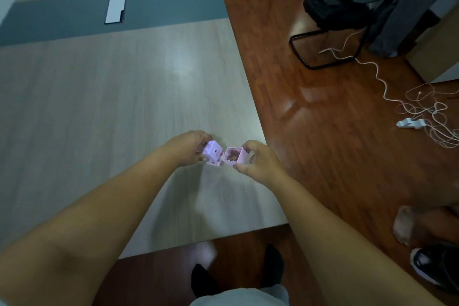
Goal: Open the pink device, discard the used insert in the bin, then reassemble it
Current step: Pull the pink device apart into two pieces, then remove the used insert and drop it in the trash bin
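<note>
My left hand (191, 148) grips the body (212, 153), my right hand (260, 160) the tray (234, 156) at three o'clock, seemingly holding shavings; keep it level over the table (99, 107).

The pink device body (211, 154) is a small pale-pink plastic block with a dark round hole in the face turned toward the camera. It is tilted, its top leaning toward ten o'clock, and is held above the near right corner of the table. At its three o'clock side, touching or just beside it, sits the separated pink tray (235, 156), an open-topped square box of the same pale pink. The tray's mouth faces up toward the camera and shows brownish, crumbled contents, the used insert (233, 156), filling its floor. Fine detail of this material is too blurred to tell.
</note>
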### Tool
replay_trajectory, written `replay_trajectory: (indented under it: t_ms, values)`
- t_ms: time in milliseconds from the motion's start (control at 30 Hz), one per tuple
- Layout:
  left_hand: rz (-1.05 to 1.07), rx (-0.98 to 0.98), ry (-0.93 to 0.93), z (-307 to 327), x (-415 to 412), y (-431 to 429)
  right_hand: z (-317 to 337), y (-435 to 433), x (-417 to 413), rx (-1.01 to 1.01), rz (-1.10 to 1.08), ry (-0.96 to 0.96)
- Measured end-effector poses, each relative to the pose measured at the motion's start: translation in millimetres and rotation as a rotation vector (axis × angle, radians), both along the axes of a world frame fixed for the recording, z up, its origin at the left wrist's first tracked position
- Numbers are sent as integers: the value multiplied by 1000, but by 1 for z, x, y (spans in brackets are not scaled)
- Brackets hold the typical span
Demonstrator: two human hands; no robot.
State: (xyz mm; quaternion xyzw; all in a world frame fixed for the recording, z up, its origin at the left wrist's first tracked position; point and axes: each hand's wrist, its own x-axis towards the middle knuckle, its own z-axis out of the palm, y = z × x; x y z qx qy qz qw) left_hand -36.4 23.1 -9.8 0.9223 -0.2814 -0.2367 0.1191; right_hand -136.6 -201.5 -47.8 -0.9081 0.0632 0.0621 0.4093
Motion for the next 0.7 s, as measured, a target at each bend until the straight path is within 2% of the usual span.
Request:
replay_trajectory:
  t_ms: [200, 533, 700]
  values:
    - [-43, -21, -68, -6, -8, -35, -5, -26, -31, 284, -233, 61]
    - [-337, 80, -263, -26, -12, -112, -27, -100, -90, 364, -436, 94]
    - [-323, 146, -279, -36, -15, -133, -33, -133, -104, 391, -480, 72]
